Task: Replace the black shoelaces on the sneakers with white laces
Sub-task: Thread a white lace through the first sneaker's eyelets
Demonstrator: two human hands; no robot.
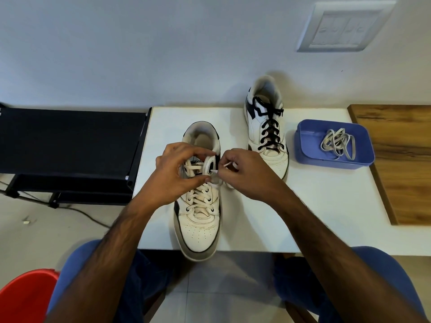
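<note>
A white sneaker (198, 220) stands in the middle of the white table (326, 206), toe towards me, threaded with a white lace (198, 197) up most of its eyelets. My left hand (177, 173) grips the upper right eyelet flap of this sneaker. My right hand (245, 171) pinches the tip of the white lace right beside that flap. A second white sneaker (265, 127) stands behind and to the right, laced with a black lace (270, 129).
A blue plastic tray (305, 145) at the right holds a loose coil of white lace (338, 142). A wooden board (401, 159) lies further right. A black rack (70, 141) stands left of the table. A red object (23, 297) sits at the lower left.
</note>
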